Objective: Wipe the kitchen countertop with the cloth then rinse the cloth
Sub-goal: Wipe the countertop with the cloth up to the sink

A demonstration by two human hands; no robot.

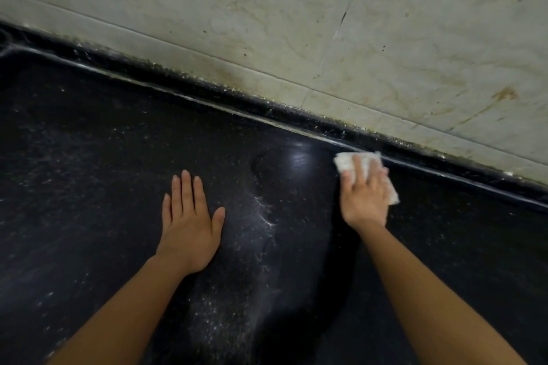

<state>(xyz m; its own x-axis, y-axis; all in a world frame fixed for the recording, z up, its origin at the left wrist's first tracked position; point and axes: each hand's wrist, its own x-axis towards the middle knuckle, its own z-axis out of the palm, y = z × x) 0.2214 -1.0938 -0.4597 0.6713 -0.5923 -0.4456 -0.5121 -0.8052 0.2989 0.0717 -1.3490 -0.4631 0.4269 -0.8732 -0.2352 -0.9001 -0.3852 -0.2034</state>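
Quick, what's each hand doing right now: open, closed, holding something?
Left hand: open, flat on the countertop, holding nothing.
Right hand: open, fingers spread, pressing the cloth onto the countertop.

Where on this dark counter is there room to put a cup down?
The countertop is bare left of the left hand, back to the dark ledge; a speckled strip is free between the hands; more lies right of the right hand. Crowded only where the cloth lies.
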